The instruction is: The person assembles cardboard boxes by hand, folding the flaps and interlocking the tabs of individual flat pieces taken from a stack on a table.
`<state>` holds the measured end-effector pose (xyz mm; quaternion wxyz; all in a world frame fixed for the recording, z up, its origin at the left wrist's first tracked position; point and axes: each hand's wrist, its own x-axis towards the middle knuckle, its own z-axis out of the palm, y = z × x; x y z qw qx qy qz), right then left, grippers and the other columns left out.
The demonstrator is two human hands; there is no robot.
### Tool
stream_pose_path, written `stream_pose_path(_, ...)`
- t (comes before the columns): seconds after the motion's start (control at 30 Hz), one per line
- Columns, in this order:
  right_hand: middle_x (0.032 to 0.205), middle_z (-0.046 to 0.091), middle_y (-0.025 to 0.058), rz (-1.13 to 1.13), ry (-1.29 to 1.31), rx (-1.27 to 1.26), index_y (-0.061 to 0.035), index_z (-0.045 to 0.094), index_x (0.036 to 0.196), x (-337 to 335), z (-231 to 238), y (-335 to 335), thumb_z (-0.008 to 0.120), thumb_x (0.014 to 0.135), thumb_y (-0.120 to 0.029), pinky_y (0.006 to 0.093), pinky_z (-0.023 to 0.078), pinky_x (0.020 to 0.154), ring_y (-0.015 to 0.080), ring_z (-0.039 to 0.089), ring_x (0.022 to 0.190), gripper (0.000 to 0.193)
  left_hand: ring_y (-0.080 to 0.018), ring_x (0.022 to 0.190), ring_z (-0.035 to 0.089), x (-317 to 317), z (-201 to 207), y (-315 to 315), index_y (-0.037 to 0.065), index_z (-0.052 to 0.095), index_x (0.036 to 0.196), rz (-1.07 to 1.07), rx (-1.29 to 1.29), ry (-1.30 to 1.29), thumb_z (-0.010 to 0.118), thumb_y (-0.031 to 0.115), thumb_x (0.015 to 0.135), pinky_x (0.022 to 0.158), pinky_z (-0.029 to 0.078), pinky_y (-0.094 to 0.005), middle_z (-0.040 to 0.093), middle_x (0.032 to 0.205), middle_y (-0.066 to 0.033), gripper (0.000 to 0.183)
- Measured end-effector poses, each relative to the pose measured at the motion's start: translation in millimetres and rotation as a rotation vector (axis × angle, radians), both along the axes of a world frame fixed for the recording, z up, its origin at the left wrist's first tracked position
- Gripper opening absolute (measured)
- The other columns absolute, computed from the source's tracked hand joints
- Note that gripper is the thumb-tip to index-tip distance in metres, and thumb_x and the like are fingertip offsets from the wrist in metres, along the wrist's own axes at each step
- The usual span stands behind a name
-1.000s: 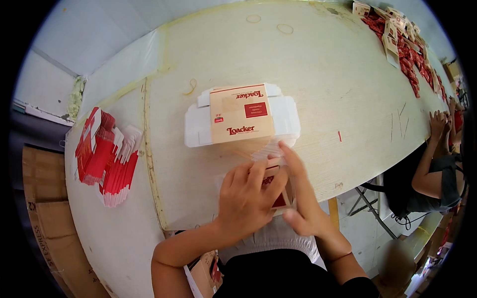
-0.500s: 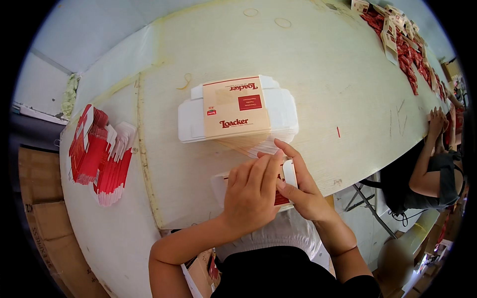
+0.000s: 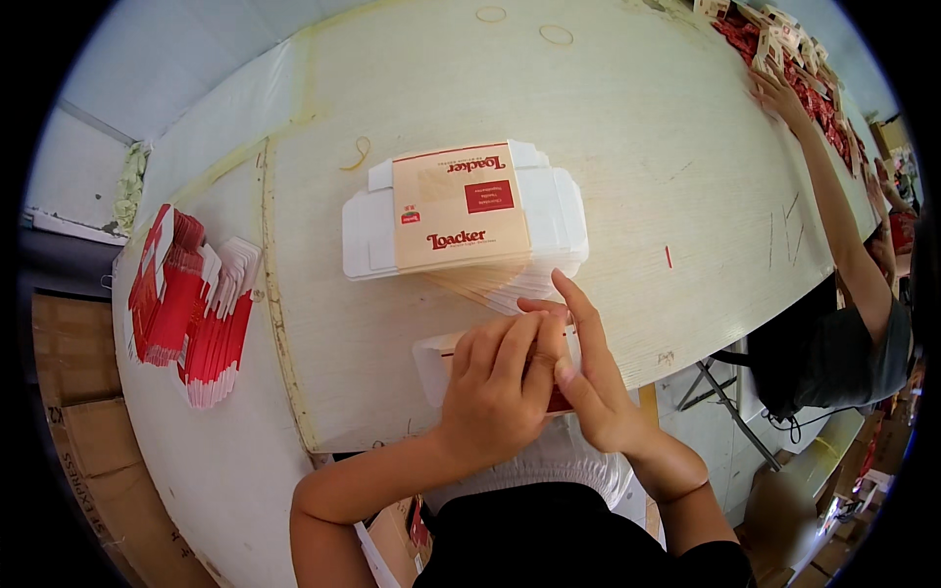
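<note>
A small cream and red carton (image 3: 428,370) lies at the table's near edge, mostly hidden under my hands. White flaps stick out at its left end. My left hand (image 3: 495,377) is curled over the top of the carton, its fingers bent and close together. At the right end, my right hand (image 3: 606,407) grips the carton, thumb pressed near my left fingertips and index finger stretched forward. Just beyond sits a fanned stack of flat cartons (image 3: 461,211), cream in the middle with white end flaps.
Red and white folded cartons (image 3: 191,314) lie in a fanned pile on the left. Rubber bands (image 3: 359,154) are scattered on the table (image 3: 627,176). At the far right, a co-worker's arm (image 3: 833,186) reaches to a heap of red wrapped packets (image 3: 818,108) and cartons.
My fingers have closed further over the carton's right end, and the white flap there is now covered. The co-worker's arm has stretched out to the heap of packets.
</note>
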<state>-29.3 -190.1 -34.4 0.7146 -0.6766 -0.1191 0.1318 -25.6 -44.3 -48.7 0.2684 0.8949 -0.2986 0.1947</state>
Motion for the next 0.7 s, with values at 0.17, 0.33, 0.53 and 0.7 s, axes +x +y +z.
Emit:
stream_pose_path(0.17,0.139,0.031,0.0324,-0.051,-0.193,-0.149,0.0086,0.008,0.145,-7.0,-10.6,5.3,0.04,0.095,-0.022,0.0422,0.028,0.108,0.0392,0.037,0.129,0.067,-0.0293,0.099,0.053,0.3,-11.1,0.6,-0.005,0.058,0.114,-0.013,-0.026,-0.075,0.065,0.02,0.077,0.085,0.04,-0.0416,0.055,0.112,-0.0159,0.045)
stream_pose_path(0.33,0.135,0.036,0.0307,-0.034,-0.097,-0.073,0.0087,0.006,0.146,-0.3,-8.4,0.5,0.035,0.097,-0.034,0.0403,0.031,0.105,0.0386,0.04,0.127,0.071,-0.0245,0.094,0.055,5.3,3.6,-4.1,-0.003,0.061,0.111,0.033,0.067,-0.177,0.063,0.022,0.08,0.082,0.04,-0.0383,0.059,0.107,-0.0115,0.04)
stream_pose_path(0.53,0.118,0.054,0.0292,0.092,0.052,-0.401,0.0099,0.004,0.145,10.7,12.7,-21.7,0.03,0.097,-0.052,0.0406,0.045,0.088,0.0388,0.059,0.1,0.082,-0.0209,0.089,0.055,7.4,4.2,-8.6,-0.003,0.062,0.114,-0.017,0.21,-0.27,0.062,0.016,0.08,0.079,0.042,-0.0363,0.061,0.1,-0.0076,0.039)
stream_pose_path(0.7,0.113,0.057,0.0307,0.07,-0.234,-0.721,0.0127,0.007,0.143,2.1,8.7,-24.4,0.032,0.097,-0.048,0.0464,0.05,0.068,0.0411,0.061,0.077,0.08,-0.0203,0.088,0.054,2.9,-0.6,-12.0,-0.004,0.061,0.116,-0.022,0.143,-0.243,0.061,0.014,0.079,0.077,0.042,-0.0356,0.06,0.099,-0.0078,0.041)
